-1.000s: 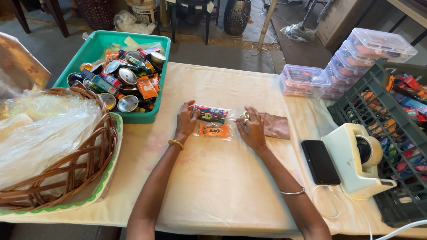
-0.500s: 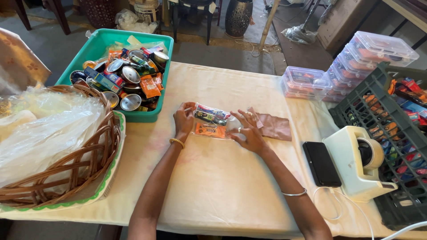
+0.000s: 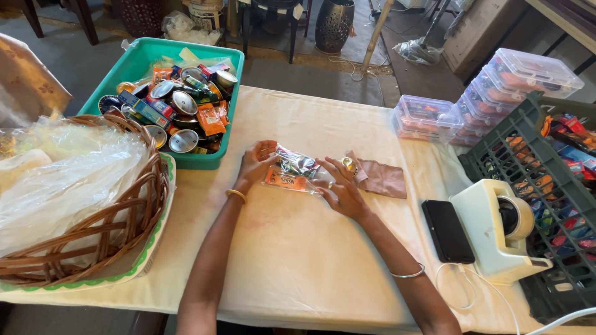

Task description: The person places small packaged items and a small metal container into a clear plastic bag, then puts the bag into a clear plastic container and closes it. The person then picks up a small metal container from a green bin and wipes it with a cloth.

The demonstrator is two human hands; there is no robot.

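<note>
Clear plastic pouch of small colourful packets (image 3: 292, 172) now lifted and tilted at the middle of the cream-clothed table (image 3: 298, 260), no longer lying flat as 1.0 s ago. Left hand (image 3: 254, 162) curled at the pouch's left end, thumb and fingers pinching its edge; right hand (image 3: 338, 186) cupped under the right end, fingers pressed against the plastic (a ring showing on 1 of them). Both hands drawn closer together than before. Just beside the right hand, a flat brown paper bag (image 3: 383, 178), unmoved. Farther right, a black phone (image 3: 447, 231) and a white tape dispenser (image 3: 500, 226). At left, a teal plastic tub of tins and packets (image 3: 133, 68) and a woven wicker basket (image 3: 133, 211), both in place as before.
</note>
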